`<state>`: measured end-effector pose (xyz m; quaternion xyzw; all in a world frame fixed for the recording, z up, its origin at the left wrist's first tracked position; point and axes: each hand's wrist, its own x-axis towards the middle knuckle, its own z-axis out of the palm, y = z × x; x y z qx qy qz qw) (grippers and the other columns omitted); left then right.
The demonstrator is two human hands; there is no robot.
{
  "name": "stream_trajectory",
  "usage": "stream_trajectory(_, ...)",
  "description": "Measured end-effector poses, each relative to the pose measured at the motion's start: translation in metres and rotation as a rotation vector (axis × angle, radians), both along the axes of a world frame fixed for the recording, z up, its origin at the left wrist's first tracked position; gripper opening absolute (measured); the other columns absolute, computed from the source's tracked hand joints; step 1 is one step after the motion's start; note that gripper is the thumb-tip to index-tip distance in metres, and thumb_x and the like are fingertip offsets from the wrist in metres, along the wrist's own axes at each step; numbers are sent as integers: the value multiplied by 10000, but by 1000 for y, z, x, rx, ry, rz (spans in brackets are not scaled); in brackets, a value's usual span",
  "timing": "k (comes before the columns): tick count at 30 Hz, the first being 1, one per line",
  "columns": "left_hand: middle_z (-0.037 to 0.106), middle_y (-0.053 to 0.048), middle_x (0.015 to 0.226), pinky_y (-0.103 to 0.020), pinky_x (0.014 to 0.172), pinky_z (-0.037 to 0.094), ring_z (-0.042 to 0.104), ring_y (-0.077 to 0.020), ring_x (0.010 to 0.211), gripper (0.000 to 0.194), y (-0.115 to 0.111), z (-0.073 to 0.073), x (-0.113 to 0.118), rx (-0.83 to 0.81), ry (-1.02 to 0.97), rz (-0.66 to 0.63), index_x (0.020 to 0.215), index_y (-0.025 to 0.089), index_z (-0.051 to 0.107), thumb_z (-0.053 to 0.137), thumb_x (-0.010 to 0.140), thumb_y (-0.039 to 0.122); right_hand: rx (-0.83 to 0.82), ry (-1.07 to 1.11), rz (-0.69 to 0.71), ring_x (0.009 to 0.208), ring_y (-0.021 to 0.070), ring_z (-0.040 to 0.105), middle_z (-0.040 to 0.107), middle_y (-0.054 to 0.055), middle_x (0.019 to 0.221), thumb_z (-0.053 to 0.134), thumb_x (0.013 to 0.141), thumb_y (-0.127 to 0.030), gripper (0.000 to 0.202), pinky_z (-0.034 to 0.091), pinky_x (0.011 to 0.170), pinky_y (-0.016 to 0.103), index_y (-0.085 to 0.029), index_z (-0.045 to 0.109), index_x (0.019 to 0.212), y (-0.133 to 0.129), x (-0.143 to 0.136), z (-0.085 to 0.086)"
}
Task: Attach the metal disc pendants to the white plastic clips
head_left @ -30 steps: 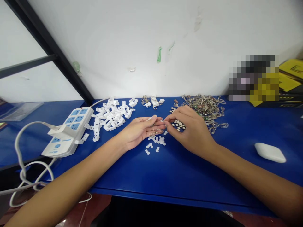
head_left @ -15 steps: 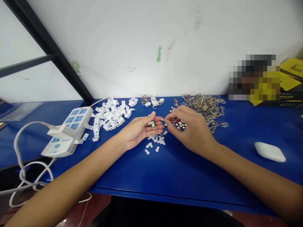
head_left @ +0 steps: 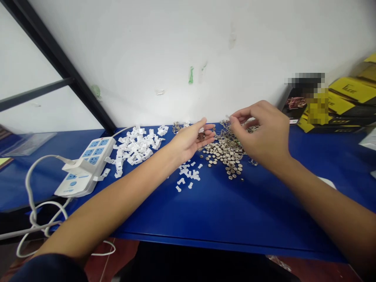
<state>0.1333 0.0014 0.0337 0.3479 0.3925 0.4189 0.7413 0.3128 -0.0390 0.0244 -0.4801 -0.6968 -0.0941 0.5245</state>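
Palm up, my left hand [head_left: 192, 139] is raised near the wall with its fingers spread, and a small brown and white part [head_left: 201, 135] rests on it. My right hand [head_left: 258, 133] is pinched on a tiny pale piece [head_left: 227, 116] at its fingertips, above a heap of wired parts [head_left: 226, 135] that it partly hides. Round metal discs [head_left: 226, 154] lie spread between the hands. Small white tabs [head_left: 188, 172] are on the blue table below my left hand. Left of it lies a heap of white plastic holders [head_left: 136, 145].
A white power strip [head_left: 88, 166] with a plug and looping white cable [head_left: 32, 196] is at the left. Yellow and black boxes [head_left: 349, 98] stand at the back right. A white object [head_left: 327, 182] shows behind my right forearm. The blue table edge [head_left: 223, 248] runs along the front.
Both hands have moved up and to the right, and my right hand has drawn away from my left with the pale piece. More metal discs are uncovered. The view has shifted slightly.
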Motion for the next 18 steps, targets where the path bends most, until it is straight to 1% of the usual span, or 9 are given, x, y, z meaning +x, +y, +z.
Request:
stream_trajectory(3, 597, -67, 764, -331, 911, 591, 633, -155, 797, 284, 7, -1, 25, -2, 44, -59, 872, 111, 731, 634, 1008, 341, -6, 29, -30, 778, 246, 649, 664, 96, 858, 641, 923, -232, 78, 555, 640, 430, -229, 708, 883, 10, 10, -5)
stream_trajectory(5, 635, -94, 844, -379, 906, 595, 632, -180, 838, 278, 7, -4, 35, -7, 87, -79, 860, 123, 727, 659, 987, 361, -13, 42, -49, 789, 249, 654, 667, 92, 866, 638, 918, -231, 78, 556, 655, 439, -229, 700, 871, 16, 15, -9)
stream_trajectory(7, 669, -123, 973, -429, 885, 607, 635, -222, 922, 249, 5, -6, 40, -2, 103, -88, 852, 141, 720, 682, 967, 358, -20, 50, -64, 801, 250, 656, 668, 84, 867, 636, 910, -233, 73, 554, 661, 440, -234, 693, 864, 20, 17, -11)
stream_trajectory(10, 672, -131, 1145, -450, 849, 624, 618, -268, 1036, 199, 2, -5, 40, 32, 93, -75, 865, 159, 714, 693, 955, 335, -27, 50, -76, 809, 242, 657, 675, 79, 867, 633, 908, -230, 71, 549, 657, 424, -238, 689, 866, 22, 18, -11)
stream_trajectory(13, 671, -130, 1208, -416, 810, 632, 617, -283, 1077, 191, 2, -3, 38, 53, 97, -45, 880, 159, 707, 692, 953, 335, -19, 45, -68, 806, 236, 656, 677, 78, 864, 633, 909, -226, 70, 551, 659, 413, -238, 690, 872, 20, 16, -10)
stream_trajectory(16, 691, -133, 1171, -360, 779, 615, 657, -264, 1032, 213, 5, -4, 35, 84, 78, -70, 886, 153, 714, 675, 966, 346, -22, 38, -57, 804, 233, 654, 674, 76, 866, 633, 909, -233, 71, 553, 662, 409, -238, 693, 872, 18, 15, -10)
stream_trajectory(18, 697, -126, 1055, -307, 729, 581, 667, -213, 907, 265, 6, -8, 30, 147, 92, -107, 909, 144, 741, 672, 970, 392, -31, 36, -51, 790, 223, 653, 672, 72, 862, 635, 905, -232, 72, 554, 657, 396, -229, 699, 870, 19, 15, -11)
